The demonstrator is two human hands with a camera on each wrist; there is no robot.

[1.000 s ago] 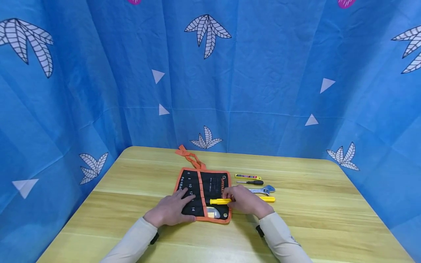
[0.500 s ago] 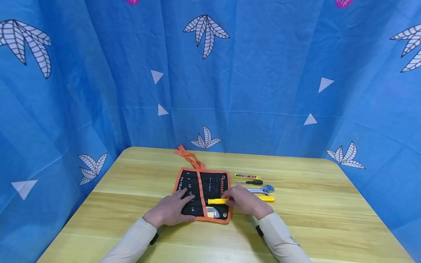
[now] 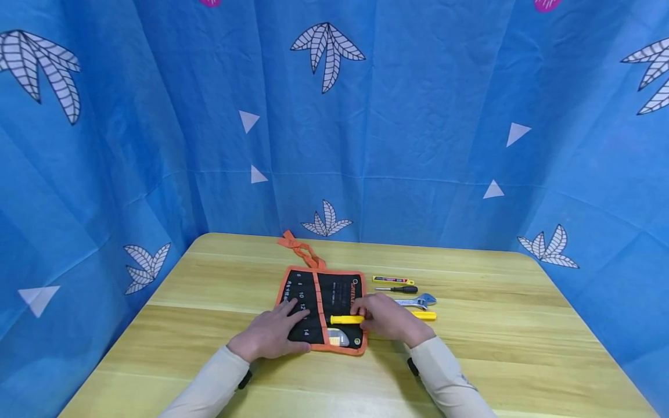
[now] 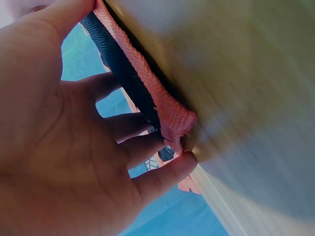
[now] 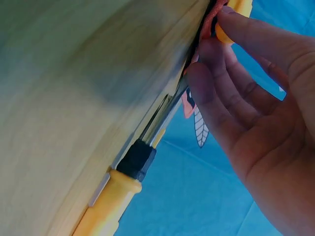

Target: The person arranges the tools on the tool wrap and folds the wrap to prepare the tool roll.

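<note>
Nothing visibly moved, right fingers [image 3: 362, 303] pinching yellow handle [image 3: 345, 320]

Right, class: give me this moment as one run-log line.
left hand: rests on black pouch | right hand: holds yellow handle over pouch | wrench, black-handled screwdriver: on table

In the head view, the right hand [image 3: 389, 316] hides the tail of the adjustable wrench [image 3: 420, 301] and the shaft of the yellow-handled screwdriver [image 3: 425, 316]. The left hand [image 3: 273, 332] covers part of the tool pouch [image 3: 329, 284], whose smallest print is illegible. Both sleeves [image 3: 211, 380] leave the bottom edge. The left wrist view blurs the worktop [image 4: 256, 73]; the right wrist view's top edge crops the gripped yellow handle [image 5: 240, 12].
</note>
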